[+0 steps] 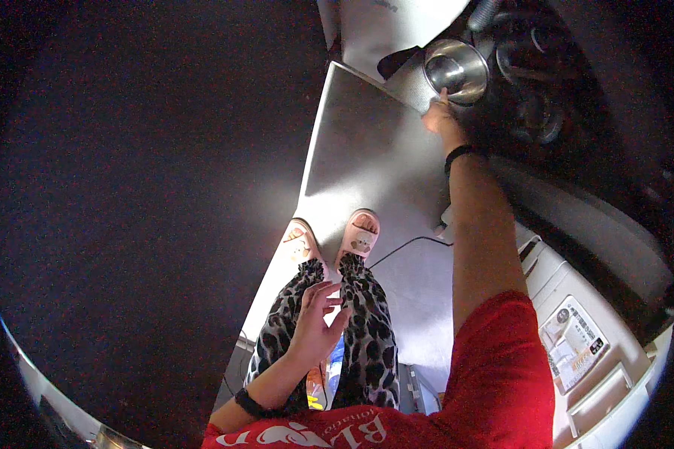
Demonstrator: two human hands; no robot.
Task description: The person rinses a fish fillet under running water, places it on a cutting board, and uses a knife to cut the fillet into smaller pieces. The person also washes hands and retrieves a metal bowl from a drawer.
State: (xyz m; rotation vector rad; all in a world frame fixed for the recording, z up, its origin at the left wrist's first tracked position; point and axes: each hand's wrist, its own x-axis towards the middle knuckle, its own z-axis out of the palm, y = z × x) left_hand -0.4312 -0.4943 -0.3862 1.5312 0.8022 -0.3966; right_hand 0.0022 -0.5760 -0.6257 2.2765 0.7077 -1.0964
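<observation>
My right hand (441,117) reaches far forward to a shiny stainless-steel bowl (472,73). One finger lies over the bowl's near rim on the inside; the other fingers are bent below, partly hidden. The bowl's open mouth is turned towards me, and no contents can be made out in it. In front of my patterned trousers hangs my left hand (318,322), its fingers loosely bent and apart, with nothing in it.
Pink slippers (361,233) are on my feet on the pale floor (370,151). A thin black cable (413,241) crosses it. At right stands a white plastic storage unit (561,280) bearing a printed label. Dark, indistinct objects (533,62) lie beyond the bowl. A dark surface fills the left.
</observation>
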